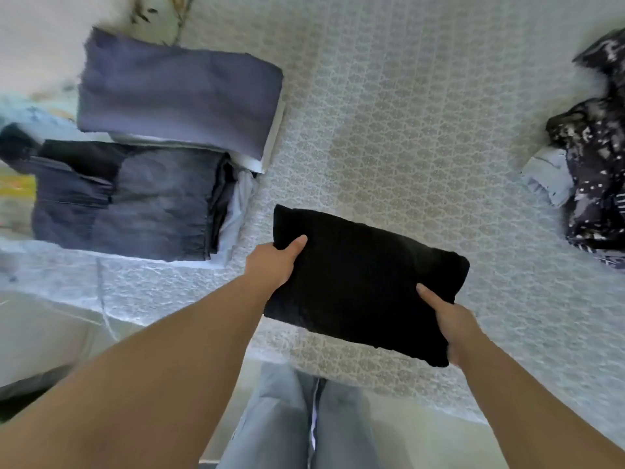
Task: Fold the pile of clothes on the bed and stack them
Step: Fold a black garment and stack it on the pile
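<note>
A folded black garment (362, 279) is held over the near edge of the bed (406, 130). My left hand (274, 262) grips its left edge with the thumb on top. Its right corner is gripped the same way by my right hand (449, 319). To the left lie two stacks of folded clothes: a grey-blue folded piece (179, 89) on top of white ones further back, and folded dark denim (135, 198) nearer. At the right edge sits an unfolded heap of dark patterned clothes (595, 157) with a pale blue piece (548, 177) under it.
The bed has a pale patterned cover that reaches the near edge. My legs in light jeans (304, 418) stand against the bed's front. A pale floor or furniture surface (40, 333) shows at the lower left.
</note>
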